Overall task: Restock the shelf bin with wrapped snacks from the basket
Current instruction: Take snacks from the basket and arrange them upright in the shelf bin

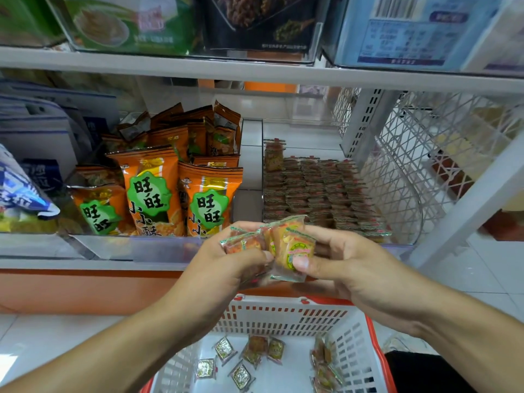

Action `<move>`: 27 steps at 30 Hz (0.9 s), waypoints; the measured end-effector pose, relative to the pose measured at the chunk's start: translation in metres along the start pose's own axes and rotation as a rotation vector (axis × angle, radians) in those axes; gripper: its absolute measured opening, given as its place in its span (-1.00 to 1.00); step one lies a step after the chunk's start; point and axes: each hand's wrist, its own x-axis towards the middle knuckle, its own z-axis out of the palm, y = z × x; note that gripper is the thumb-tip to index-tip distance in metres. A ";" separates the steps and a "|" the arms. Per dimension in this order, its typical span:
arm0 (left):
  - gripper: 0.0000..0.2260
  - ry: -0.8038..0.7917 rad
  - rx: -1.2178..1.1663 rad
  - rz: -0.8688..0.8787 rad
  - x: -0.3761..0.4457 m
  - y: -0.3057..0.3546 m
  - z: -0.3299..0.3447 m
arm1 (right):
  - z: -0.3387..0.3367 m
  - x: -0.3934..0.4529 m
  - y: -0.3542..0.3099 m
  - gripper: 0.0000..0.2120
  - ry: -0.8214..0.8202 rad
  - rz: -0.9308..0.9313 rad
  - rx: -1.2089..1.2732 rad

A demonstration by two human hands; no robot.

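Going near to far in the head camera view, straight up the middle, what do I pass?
White basket holding loose wrapped snacks → both hands holding snack packets → clear shelf bin with rows of snacks.

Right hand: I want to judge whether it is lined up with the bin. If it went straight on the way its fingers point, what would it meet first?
The right hand points left, so it would likely meet the left hand first, not the shelf bin. Both hold the wrapped snacks.

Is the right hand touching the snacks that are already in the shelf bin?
Apart. The head view shows the right hand pinching a wrapped snack in front of the bin's rim, above the basket.
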 end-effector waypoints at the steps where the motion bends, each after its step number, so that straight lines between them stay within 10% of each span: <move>1: -0.66 -0.009 0.004 -0.002 -0.001 0.001 0.001 | -0.002 0.001 0.000 -0.58 0.041 0.001 -0.002; 12: -0.63 0.015 -0.352 -0.153 -0.005 0.010 0.023 | 0.007 0.005 -0.001 -0.55 0.385 -0.387 -0.802; 21: -0.60 -0.195 -0.789 -0.261 -0.003 0.012 0.021 | 0.009 0.011 -0.005 -0.48 0.291 -0.520 -0.457; 27: -0.66 0.105 -0.342 -0.065 0.007 0.009 0.026 | -0.006 0.021 -0.022 -0.52 0.365 -0.513 -0.438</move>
